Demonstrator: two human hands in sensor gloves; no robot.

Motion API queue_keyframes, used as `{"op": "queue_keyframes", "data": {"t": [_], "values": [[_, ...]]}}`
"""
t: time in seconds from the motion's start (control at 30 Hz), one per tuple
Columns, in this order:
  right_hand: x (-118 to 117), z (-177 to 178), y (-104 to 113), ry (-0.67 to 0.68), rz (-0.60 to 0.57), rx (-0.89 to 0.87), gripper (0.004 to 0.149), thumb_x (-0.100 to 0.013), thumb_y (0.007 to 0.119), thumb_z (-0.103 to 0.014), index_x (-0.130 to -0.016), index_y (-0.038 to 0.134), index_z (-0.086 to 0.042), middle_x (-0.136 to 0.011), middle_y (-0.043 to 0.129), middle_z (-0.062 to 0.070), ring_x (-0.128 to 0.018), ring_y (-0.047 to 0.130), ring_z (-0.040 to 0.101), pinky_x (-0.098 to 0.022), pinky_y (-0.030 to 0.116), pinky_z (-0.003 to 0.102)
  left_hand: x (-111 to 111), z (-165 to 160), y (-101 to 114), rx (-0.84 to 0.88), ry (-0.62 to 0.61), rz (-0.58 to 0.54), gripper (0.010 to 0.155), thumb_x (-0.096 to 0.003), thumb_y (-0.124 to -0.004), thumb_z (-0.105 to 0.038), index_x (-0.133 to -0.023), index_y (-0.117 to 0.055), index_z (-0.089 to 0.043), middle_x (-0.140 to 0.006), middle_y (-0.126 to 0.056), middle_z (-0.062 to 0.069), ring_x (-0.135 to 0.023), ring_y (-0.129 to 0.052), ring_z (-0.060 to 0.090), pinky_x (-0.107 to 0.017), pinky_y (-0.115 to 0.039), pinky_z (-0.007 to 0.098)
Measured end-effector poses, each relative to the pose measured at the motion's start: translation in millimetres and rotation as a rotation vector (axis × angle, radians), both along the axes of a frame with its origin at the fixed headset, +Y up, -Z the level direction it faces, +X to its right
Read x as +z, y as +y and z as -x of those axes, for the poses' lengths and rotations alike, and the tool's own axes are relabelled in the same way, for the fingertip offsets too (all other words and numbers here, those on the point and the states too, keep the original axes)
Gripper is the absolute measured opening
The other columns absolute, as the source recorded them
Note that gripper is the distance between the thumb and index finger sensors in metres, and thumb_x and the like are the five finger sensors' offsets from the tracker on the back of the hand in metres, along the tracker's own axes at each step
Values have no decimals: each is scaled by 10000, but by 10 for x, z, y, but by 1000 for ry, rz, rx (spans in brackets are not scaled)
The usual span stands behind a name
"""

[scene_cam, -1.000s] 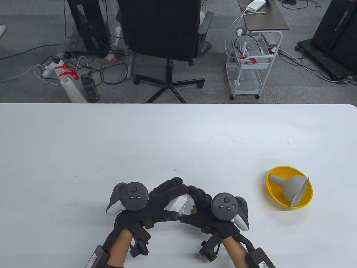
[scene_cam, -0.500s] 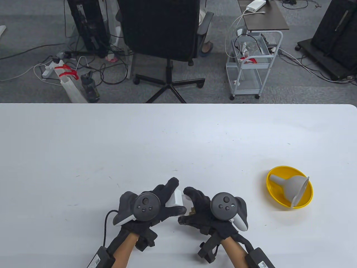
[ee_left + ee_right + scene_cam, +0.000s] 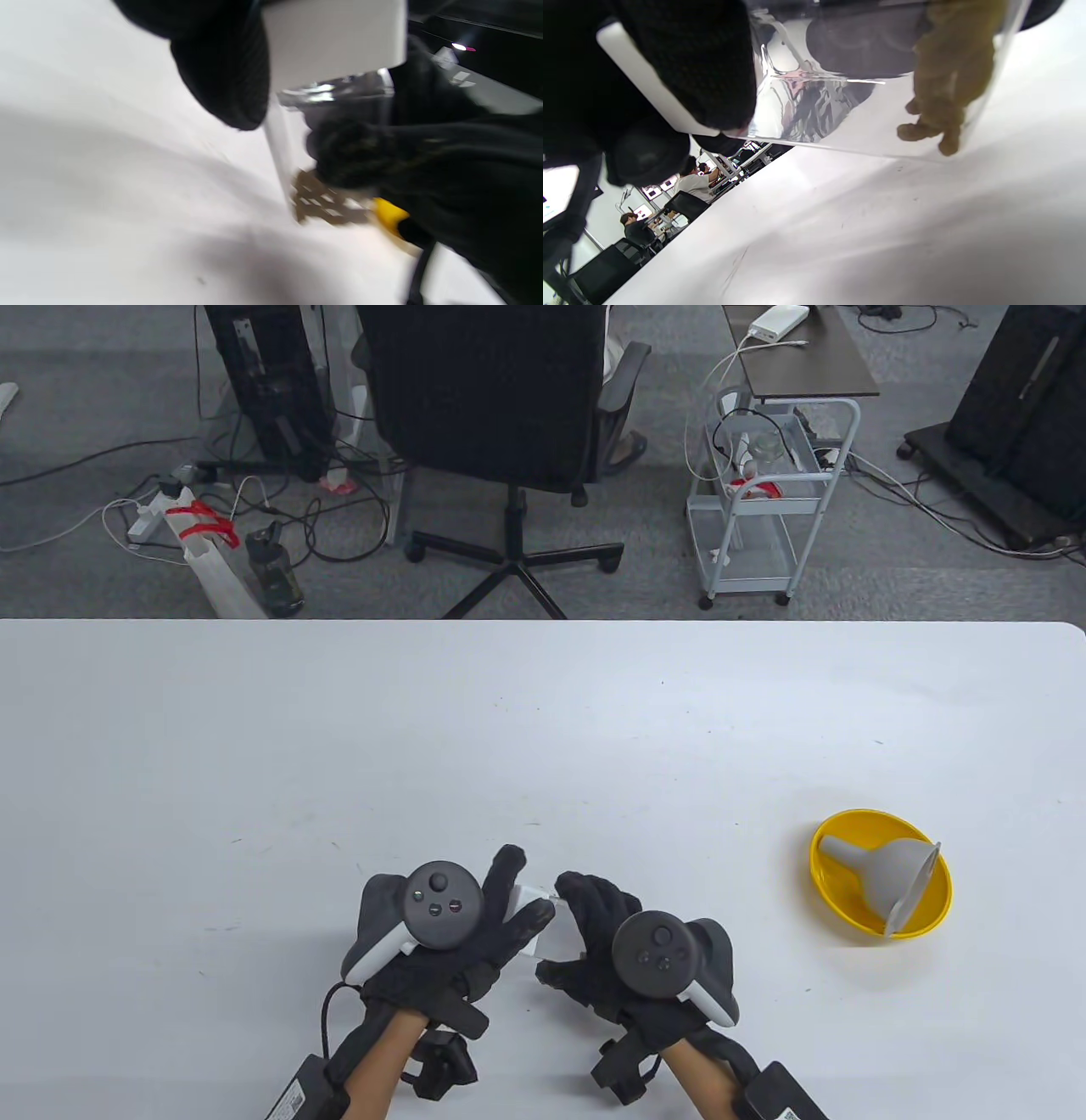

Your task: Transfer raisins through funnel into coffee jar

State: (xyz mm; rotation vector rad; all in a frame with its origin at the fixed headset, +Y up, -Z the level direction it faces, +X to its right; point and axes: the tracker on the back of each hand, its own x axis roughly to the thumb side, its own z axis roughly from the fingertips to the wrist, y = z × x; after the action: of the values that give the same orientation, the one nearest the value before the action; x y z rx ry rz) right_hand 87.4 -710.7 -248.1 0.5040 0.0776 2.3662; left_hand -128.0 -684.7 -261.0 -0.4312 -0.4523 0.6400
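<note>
Raisins [image 3: 941, 101] sit in the one clear jar [image 3: 865, 110] with its white lid [image 3: 335, 38], near the table's [image 3: 543, 729] front edge between your two hands. Your left hand [image 3: 458, 929] grips the lid; your right hand [image 3: 607, 937] wraps the jar's body. One grey funnel [image 3: 887, 874] lies in one yellow bowl [image 3: 929, 912], well apart to the right.

Left hand [image 3: 458, 937] and right hand [image 3: 607, 950] close together, fingers curled inward.
</note>
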Motion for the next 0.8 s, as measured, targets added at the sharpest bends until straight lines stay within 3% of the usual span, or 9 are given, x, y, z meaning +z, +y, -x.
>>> {"op": "queue_keyframes", "data": {"t": [0.07,0.1,0.2,0.4,0.5,0.6,0.7,0.77,0.8], "values": [[-51,-89,-50,86,79,-15,905,-514,942,-421,-1113,305,-186,-1106,444,292,-962,543,591,-588,580,807,-43,60,-58,96,-127,186,784,-697,-500,-621,-1237,-107,-211,-1028,-739,329,-622,-980,326,-448,-794,435],[-46,-105,-60,84,96,-30,905,-512,943,-422,-1112,306,-192,-1105,448,292,-964,541,592,-589,579,806,-53,76,-82,129,-140,221,802,-698,-524,-624,-1236,-93,-215,-1044,-719,337,-652,-968,338,-472,-784,446],[-41,-82,-39,67,66,0,904,-508,946,-419,-1113,317,-183,-1103,458,293,-960,550,593,-584,583,809,-93,111,-117,156,-122,192,821,-685,-579,-628,-1247,-160,-201,-996,-782,326,-605,-995,311,-437,-805,427],[9,-8,-26,-3,-20,12,902,-514,941,-422,-1111,311,-175,-1100,453,298,-954,555,595,-579,589,807,-45,96,-55,66,114,71,907,-648,-493,-698,-1176,-454,39,-599,-1008,151,-242,-1023,139,-193,-825,312],[48,3,-9,-30,-95,39,904,-509,941,-423,-1109,312,-172,-1096,460,297,-952,557,596,-577,592,808,10,49,-43,55,221,45,938,-635,-464,-717,-1120,-541,82,-537,-1020,124,-185,-1010,129,-157,-816,311],[59,3,-8,-28,-132,43,904,-507,942,-422,-1106,311,-177,-1098,455,292,-954,554,594,-582,589,807,24,33,-19,33,233,26,946,-632,-444,-724,-1095,-584,90,-529,-1022,122,-178,-1010,129,-154,-816,311],[46,-17,3,-35,-121,45,905,-507,940,-422,-1106,308,-176,-1096,457,293,-954,553,594,-581,590,808,-11,45,-34,65,109,8,906,-648,-499,-717,-1184,-462,12,-714,-972,189,-366,-1035,205,-280,-830,360],[14,-47,-12,-40,-73,6,904,-506,942,-419,-1107,311,-176,-1099,450,294,-954,553,595,-580,588,809,-32,20,-54,135,10,43,838,-672,-575,-650,-1254,-287,-121,-1000,-766,306,-718,-946,400,-525,-762,503],[4,-57,-16,-37,-62,-4,906,-505,945,-417,-1107,314,-174,-1097,457,294,-953,554,597,-580,587,809,-34,2,-63,153,-28,64,796,-689,-605,-597,-1265,-220,-204,-1125,-607,329,-901,-808,483,-649,-660,575]]}}
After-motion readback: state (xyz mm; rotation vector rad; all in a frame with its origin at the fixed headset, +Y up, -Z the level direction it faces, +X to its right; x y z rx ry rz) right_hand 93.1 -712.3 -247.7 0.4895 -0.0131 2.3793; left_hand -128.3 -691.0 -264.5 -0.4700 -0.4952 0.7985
